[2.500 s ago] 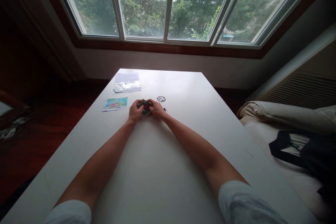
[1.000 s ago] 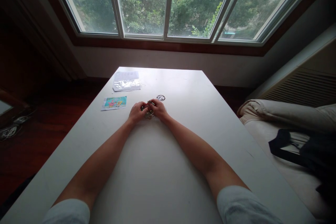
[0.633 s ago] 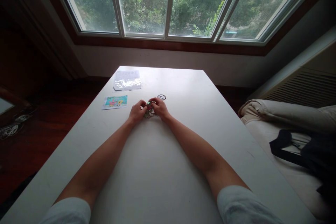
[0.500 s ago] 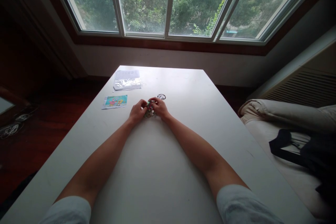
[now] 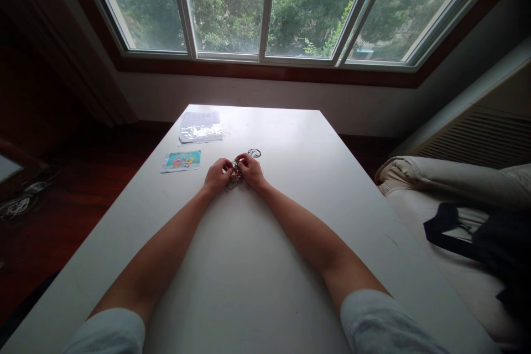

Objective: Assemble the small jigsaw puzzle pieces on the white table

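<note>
My left hand [image 5: 216, 175] and my right hand [image 5: 250, 170] meet over the middle of the white table [image 5: 257, 243], both with fingers curled. Between them they pinch a small colourful object [image 5: 235, 172], green and reddish, too small to name. Most of it is hidden by my fingers. Both forearms lie stretched out on the tabletop.
A small dark ring [image 5: 254, 152] lies just beyond my right hand. A cartoon picture card [image 5: 181, 160] and a clear plastic bag on paper [image 5: 200, 127] lie at the far left. A cushion with a black strap [image 5: 452, 221] is at the right. Windows run along the far wall.
The small object has been turned between my fingers: dark green 2.5 s ago, now showing reddish and green. My hands have stayed in about the same spot.
</note>
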Demonstrator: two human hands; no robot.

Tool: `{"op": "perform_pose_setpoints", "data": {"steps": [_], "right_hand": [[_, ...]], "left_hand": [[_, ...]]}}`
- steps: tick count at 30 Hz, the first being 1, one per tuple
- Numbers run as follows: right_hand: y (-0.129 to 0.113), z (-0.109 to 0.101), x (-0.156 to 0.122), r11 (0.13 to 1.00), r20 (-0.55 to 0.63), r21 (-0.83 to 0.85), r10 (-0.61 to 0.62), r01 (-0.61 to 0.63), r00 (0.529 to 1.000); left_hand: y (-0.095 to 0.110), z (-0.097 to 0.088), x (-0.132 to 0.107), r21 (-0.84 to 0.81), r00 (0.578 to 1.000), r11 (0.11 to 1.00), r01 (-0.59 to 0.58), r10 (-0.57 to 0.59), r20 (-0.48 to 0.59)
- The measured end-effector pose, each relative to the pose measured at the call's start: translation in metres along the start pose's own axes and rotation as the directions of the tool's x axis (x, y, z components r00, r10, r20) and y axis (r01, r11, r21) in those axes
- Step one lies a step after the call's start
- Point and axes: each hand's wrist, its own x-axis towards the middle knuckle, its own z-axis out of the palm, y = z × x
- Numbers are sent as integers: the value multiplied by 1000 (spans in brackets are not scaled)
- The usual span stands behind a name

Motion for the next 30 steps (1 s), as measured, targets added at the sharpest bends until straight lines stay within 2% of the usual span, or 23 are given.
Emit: {"op": "perform_pose_setpoints", "data": {"steps": [7,16,21,27,30], "right_hand": [[2,2,1,997,35,-46,-61,62,998],[9,6,5,992,137,39,-127,123,982],[16,8,5,989,91,61,-143,138,986],[24,10,6,989,60,78,-132,127,989],[24,10,7,990,54,65,-131,127,990]], "left_hand": [[-1,1,-1,-10,997,998,58,-58,-43],[0,0,-1,3,995,998,60,-60,-76],[-1,1,-1,11,995,997,83,-82,-60],[-1,2,-1,2,1000,1000,21,-21,-8],[-2,3,0,3,1000,1000,4,-4,-28]]}}
